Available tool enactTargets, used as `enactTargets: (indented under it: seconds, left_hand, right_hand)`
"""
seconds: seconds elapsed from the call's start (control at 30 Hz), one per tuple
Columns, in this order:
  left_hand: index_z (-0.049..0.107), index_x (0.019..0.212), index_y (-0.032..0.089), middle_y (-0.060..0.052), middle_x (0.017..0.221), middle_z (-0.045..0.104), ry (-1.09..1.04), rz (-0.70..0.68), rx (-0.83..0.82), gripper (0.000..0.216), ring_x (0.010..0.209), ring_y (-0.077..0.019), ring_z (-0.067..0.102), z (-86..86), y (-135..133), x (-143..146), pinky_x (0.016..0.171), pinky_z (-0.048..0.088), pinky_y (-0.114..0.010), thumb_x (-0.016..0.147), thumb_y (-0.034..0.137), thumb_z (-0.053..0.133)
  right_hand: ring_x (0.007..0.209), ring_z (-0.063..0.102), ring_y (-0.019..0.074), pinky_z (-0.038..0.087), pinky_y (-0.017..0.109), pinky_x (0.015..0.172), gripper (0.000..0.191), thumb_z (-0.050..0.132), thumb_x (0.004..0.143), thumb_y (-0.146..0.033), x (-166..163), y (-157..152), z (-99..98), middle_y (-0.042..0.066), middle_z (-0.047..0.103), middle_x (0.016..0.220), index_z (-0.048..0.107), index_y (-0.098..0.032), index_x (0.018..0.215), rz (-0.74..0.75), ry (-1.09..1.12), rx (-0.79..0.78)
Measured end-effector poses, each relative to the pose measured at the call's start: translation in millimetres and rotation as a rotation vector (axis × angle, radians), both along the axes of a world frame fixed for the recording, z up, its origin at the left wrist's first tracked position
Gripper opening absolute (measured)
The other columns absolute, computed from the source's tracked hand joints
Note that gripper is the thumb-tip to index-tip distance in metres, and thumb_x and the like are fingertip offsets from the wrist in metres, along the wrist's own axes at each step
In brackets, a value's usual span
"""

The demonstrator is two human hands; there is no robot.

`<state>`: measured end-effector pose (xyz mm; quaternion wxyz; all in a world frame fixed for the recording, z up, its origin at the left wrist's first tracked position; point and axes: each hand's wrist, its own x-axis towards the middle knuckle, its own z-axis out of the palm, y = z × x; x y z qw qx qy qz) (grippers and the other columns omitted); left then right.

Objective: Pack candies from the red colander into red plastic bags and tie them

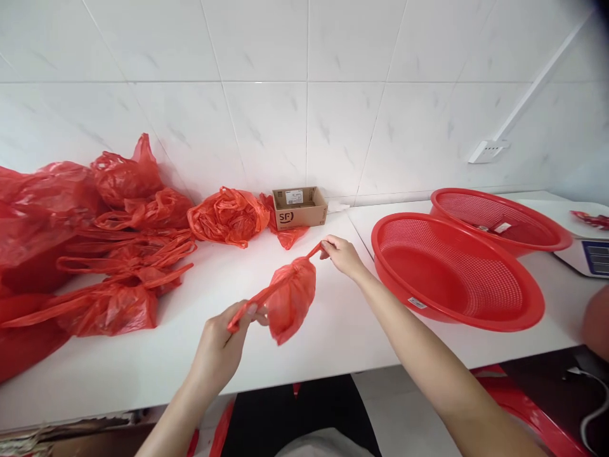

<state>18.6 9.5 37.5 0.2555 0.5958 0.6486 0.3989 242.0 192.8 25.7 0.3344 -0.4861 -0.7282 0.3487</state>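
A red plastic bag point(292, 298) hangs between my two hands above the front of the white table, its body bulging a little. My left hand point(228, 339) is closed on one twisted handle of it, at the lower left. At the upper right, the fingertips of my right hand point(340, 254) pinch the other handle. The handles are pulled apart to either side, with a gathered part at the top of the bag. What lies inside the bag cannot be made out.
Several filled red bags point(114, 304) are heaped at the left. A crumpled red bag bundle point(231, 216) and a small cardboard box point(299, 208) stand near the wall. Two red baskets, a front one point(428, 273) and a back one point(504, 206), overlap at the right, beside a scale point(578, 254).
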Motion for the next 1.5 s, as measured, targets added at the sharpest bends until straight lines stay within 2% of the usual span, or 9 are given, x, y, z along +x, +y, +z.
enactTargets:
  seconds: [0.1, 0.17, 0.3, 0.4, 0.5, 0.7, 1.07, 1.2, 1.5]
  left_hand:
    - [0.069, 0.085, 0.022, -0.005, 0.082, 0.072, -0.129, 0.112, -0.056, 0.045, 0.086, -0.0245, 0.068, -16.5, -7, 0, 0.085, 0.05, -0.039, 0.092, 0.056, 0.041]
    - [0.069, 0.091, 0.022, -0.006, 0.092, 0.073, -0.209, 0.185, -0.014, 0.045, 0.097, -0.0252, 0.066, -23.3, -3, 1, 0.094, 0.046, -0.041, 0.092, 0.057, 0.041]
    - [0.06, 0.119, 0.023, -0.009, 0.127, 0.061, -0.273, 0.272, 0.13, 0.045, 0.121, -0.0237, 0.055, -36.2, 23, 12, 0.105, 0.039, -0.04, 0.095, 0.053, 0.036]
    - [0.052, 0.131, 0.026, -0.009, 0.136, 0.051, -0.179, 0.287, 0.156, 0.046, 0.127, -0.0213, 0.049, -48.1, 48, 24, 0.105, 0.039, -0.037, 0.097, 0.051, 0.031]
    - [0.051, 0.133, 0.031, -0.008, 0.131, 0.049, -0.094, 0.3, 0.141, 0.045, 0.118, -0.0217, 0.054, -58.2, 68, 32, 0.098, 0.044, -0.038, 0.097, 0.05, 0.03]
    - [0.052, 0.136, 0.037, -0.004, 0.096, 0.058, 0.078, 0.23, 0.073, 0.044, 0.077, -0.0197, 0.059, -62.5, 83, 21, 0.071, 0.047, -0.034, 0.096, 0.044, 0.034]
    - [0.055, 0.135, 0.027, -0.003, 0.115, 0.07, 0.02, -0.015, 0.001, 0.05, 0.098, -0.0216, 0.065, -64.2, 80, -1, 0.083, 0.05, -0.03, 0.094, 0.048, 0.036]
    - [0.058, 0.132, 0.027, -0.002, 0.099, 0.074, 0.028, -0.079, -0.034, 0.05, 0.093, -0.0222, 0.066, -63.8, 78, -5, 0.079, 0.052, -0.03, 0.094, 0.051, 0.037]
    - [0.063, 0.125, 0.031, -0.002, 0.096, 0.075, 0.189, -0.019, -0.137, 0.048, 0.084, -0.0222, 0.067, -72.1, 92, -7, 0.07, 0.051, -0.03, 0.093, 0.05, 0.033]
  right_hand:
    - [0.074, 0.064, 0.0157, 0.044, 0.027, 0.07, 0.023, 0.041, 0.092, -0.032, -4, 9, -21.9, 0.0, 0.069, 0.075, 0.054, -0.022, 0.075, -0.063, -0.005, 0.019]
    - [0.079, 0.064, 0.0165, 0.044, 0.028, 0.074, 0.023, 0.037, 0.095, -0.035, -11, 1, -27.6, 0.0, 0.071, 0.083, 0.053, -0.024, 0.083, -0.089, 0.009, 0.068]
    - [0.093, 0.062, 0.0189, 0.043, 0.03, 0.081, 0.024, 0.034, 0.097, -0.043, -29, -22, -29.3, 0.003, 0.069, 0.1, 0.051, -0.025, 0.099, -0.098, 0.018, 0.176]
    - [0.101, 0.06, 0.0207, 0.041, 0.031, 0.085, 0.024, 0.037, 0.096, -0.044, -46, -30, -35.0, 0.006, 0.067, 0.106, 0.05, -0.024, 0.103, -0.066, -0.015, 0.226]
    - [0.093, 0.062, 0.0223, 0.042, 0.032, 0.079, 0.022, 0.037, 0.097, -0.042, -61, -29, -45.7, 0.006, 0.068, 0.101, 0.05, -0.024, 0.101, -0.031, -0.073, 0.219]
    - [0.076, 0.063, 0.0204, 0.039, 0.03, 0.066, 0.016, 0.044, 0.094, -0.04, -67, -20, -56.0, 0.003, 0.068, 0.09, 0.05, -0.025, 0.094, 0.019, -0.143, 0.139]
    - [0.066, 0.055, 0.0131, 0.04, 0.025, 0.062, 0.03, 0.057, 0.085, -0.053, -41, -28, -52.1, -0.002, 0.062, 0.074, 0.059, -0.023, 0.084, 0.28, -0.103, 0.017]
    - [0.067, 0.055, 0.0132, 0.039, 0.025, 0.063, 0.025, 0.057, 0.087, -0.047, -29, -22, -51.9, -0.002, 0.062, 0.073, 0.059, -0.022, 0.082, 0.21, -0.095, 0.018]
    - [0.074, 0.059, 0.0144, 0.04, 0.024, 0.065, 0.025, 0.047, 0.092, -0.042, -15, 1, -73.3, 0.0, 0.069, 0.083, 0.056, -0.022, 0.08, 0.003, -0.147, 0.001]
